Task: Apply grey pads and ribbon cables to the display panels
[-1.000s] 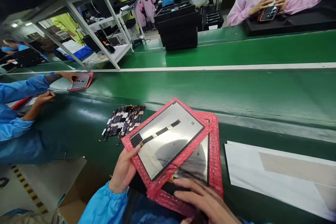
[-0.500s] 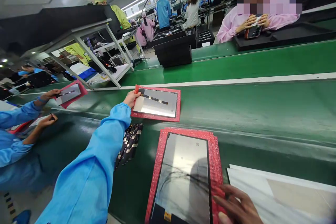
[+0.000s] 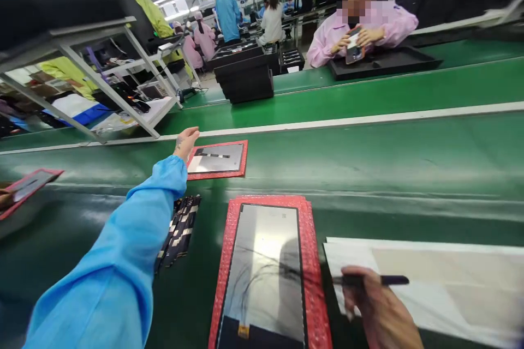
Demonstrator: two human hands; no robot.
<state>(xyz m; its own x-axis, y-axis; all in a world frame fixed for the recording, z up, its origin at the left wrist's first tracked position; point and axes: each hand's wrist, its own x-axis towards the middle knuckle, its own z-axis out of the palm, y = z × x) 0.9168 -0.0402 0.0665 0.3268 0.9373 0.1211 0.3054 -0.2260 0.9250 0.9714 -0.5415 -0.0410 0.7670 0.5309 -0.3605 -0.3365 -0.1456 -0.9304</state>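
Observation:
My left hand [image 3: 186, 142] is stretched out over the green conveyor belt [image 3: 368, 152], fingers apart, just left of a display panel on red bubble wrap [image 3: 216, 160] that lies flat on the belt with a flex strip on it. Close to me lies a second panel on a stack of red bubble wrap [image 3: 268, 270], its grey back facing up. My right hand [image 3: 374, 308] is at the lower right beside that panel and grips a dark pen-like tool [image 3: 376, 280] that points right. A pile of black flex strips [image 3: 178, 232] lies under my left sleeve.
White sheets [image 3: 434, 283] lie at the right of the near panel. Another red-wrapped panel [image 3: 28, 185] sits at the far left. Across the belt are stacked black trays [image 3: 245, 73], a metal rack [image 3: 102, 87], and a person in pink holding a phone [image 3: 354, 49].
My left hand has let go of the far panel, which now lies on the belt, further left. My right hand has picked up a dark pen-like tool. The view has shifted right.

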